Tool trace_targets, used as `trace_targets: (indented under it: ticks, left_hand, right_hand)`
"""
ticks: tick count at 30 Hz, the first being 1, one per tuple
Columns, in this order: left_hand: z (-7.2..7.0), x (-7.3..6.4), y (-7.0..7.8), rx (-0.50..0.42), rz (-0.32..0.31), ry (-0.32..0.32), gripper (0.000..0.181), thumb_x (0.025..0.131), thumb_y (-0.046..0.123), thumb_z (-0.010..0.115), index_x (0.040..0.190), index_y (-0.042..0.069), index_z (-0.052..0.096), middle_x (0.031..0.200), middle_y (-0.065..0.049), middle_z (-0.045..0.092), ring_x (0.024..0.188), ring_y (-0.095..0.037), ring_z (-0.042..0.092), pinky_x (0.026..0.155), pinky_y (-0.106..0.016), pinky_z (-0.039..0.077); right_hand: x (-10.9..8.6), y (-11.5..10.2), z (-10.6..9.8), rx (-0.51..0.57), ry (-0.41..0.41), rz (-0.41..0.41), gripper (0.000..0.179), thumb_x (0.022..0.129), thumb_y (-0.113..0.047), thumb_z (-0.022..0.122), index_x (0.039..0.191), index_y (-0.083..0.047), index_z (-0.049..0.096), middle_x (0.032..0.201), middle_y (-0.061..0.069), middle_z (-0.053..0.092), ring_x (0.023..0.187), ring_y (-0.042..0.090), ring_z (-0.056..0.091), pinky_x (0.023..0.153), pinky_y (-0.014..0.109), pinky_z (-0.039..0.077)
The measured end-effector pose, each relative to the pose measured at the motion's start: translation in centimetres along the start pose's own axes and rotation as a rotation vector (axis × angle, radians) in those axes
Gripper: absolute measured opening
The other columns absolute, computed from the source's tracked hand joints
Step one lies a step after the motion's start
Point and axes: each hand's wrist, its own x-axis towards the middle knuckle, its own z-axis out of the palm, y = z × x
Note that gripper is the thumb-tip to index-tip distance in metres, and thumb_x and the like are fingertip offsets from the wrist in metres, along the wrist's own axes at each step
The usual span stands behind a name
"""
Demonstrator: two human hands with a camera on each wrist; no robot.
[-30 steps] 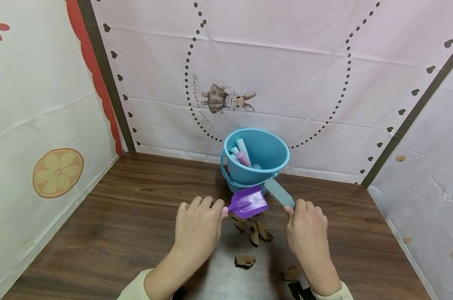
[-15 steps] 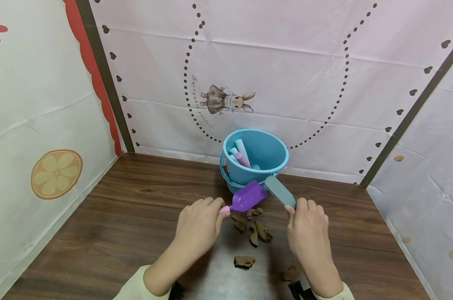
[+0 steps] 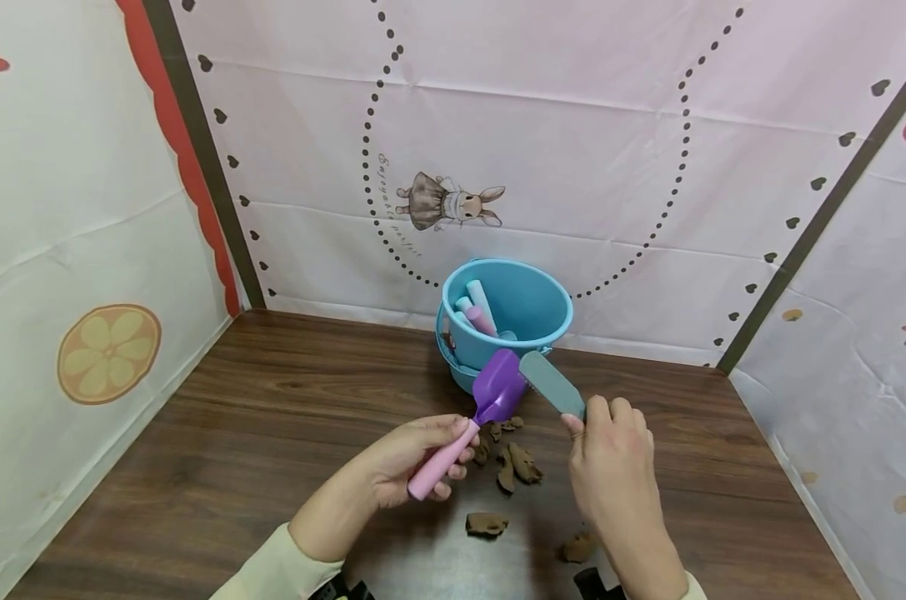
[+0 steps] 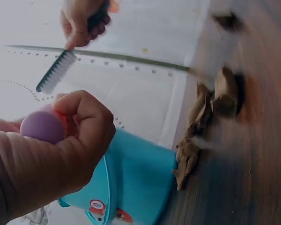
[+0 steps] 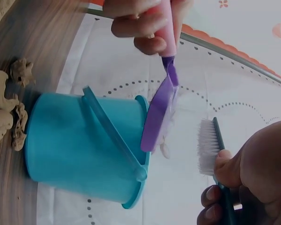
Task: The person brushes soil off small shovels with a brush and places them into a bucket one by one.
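Note:
My left hand (image 3: 403,458) holds the pink handle of a toy shovel, palm turned up. The shovel's purple blade (image 3: 496,387) tilts close to the front rim of a blue bucket (image 3: 463,342). In my right hand (image 3: 616,462) is a brush with a grey-green back (image 3: 552,383); its white bristles (image 5: 207,145) show in the right wrist view. The brush tip is near the blade in the head view, apart from it in the right wrist view. Several brown clay-like lumps (image 3: 523,463) lie on the table below the hands.
Pale blue and pink sticks (image 3: 478,319) stand in the bucket, which sits near the back wall. Another brown lump (image 3: 487,524) lies nearer on the wood-grain table (image 3: 272,417), and one (image 3: 577,547) by the right wrist. Printed cloth (image 3: 573,167) walls the table in.
My left hand has rolled from back-up to palm-up, turning the shovel so its blade points up toward the bucket and its handle shows. The right hand with the brush has barely moved.

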Motion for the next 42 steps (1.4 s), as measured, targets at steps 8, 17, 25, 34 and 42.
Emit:
trace_targets:
  ticks: [8,17,25,34,42]
  left_hand:
    - [0.2,-0.2,0.3,-0.188,-0.075,-0.083,0.028,0.108,0.036,0.046,0.113,0.009,0.056,0.089,0.000,0.057,0.069,-0.009,0.054,0.054,-0.022,0.044]
    - [0.4,-0.3,0.2,-0.200,-0.079,-0.100,0.026,0.109,0.031,0.042,0.119,0.010,0.054,0.092,-0.001,0.057,0.071,-0.009,0.055,0.055,-0.021,0.045]
    - [0.6,-0.4,0.3,-0.172,-0.085,-0.120,0.026,0.109,0.031,0.045,0.114,0.009,0.057,0.091,-0.001,0.058,0.071,-0.009,0.056,0.055,-0.022,0.046]
    - [0.6,-0.5,0.3,-0.136,-0.097,-0.122,0.026,0.108,0.032,0.048,0.111,0.011,0.062,0.091,-0.001,0.060,0.073,-0.010,0.057,0.055,-0.022,0.046]
    - [0.5,-0.5,0.4,-0.145,-0.075,-0.134,0.027,0.109,0.031,0.046,0.113,0.009,0.060,0.090,-0.001,0.058,0.071,-0.008,0.056,0.055,-0.021,0.047]
  right_hand:
    - [-0.2,-0.7,0.1,0.004,-0.045,-0.002,0.030,0.099,-0.028,0.063,0.084,-0.005,0.051,0.076,0.008,0.041,0.070,0.026,0.041,0.064,0.037,0.035]
    - [-2.0,-3.5,1.6,-0.029,-0.071,-0.152,0.031,0.094,-0.031,0.069,0.083,-0.009,0.052,0.073,0.003,0.038,0.066,0.021,0.039,0.061,0.034,0.033]
    - [-1.2,-2.5,1.8,-0.009,-0.093,-0.074,0.028,0.095,-0.032,0.069,0.086,-0.010,0.054,0.074,0.005,0.044,0.069,0.024,0.045,0.063,0.036,0.036]
    - [0.6,1.0,1.0,-0.004,-0.024,0.061,0.028,0.099,-0.028,0.063,0.087,-0.006,0.051,0.077,0.011,0.044,0.068,0.029,0.043,0.063,0.040,0.034]
    - [-1.1,-2.8,1.2,0.054,-0.192,-0.092,0.026,0.100,-0.036,0.061,0.089,-0.013,0.056,0.075,0.001,0.044,0.071,0.018,0.044,0.068,0.038,0.041]
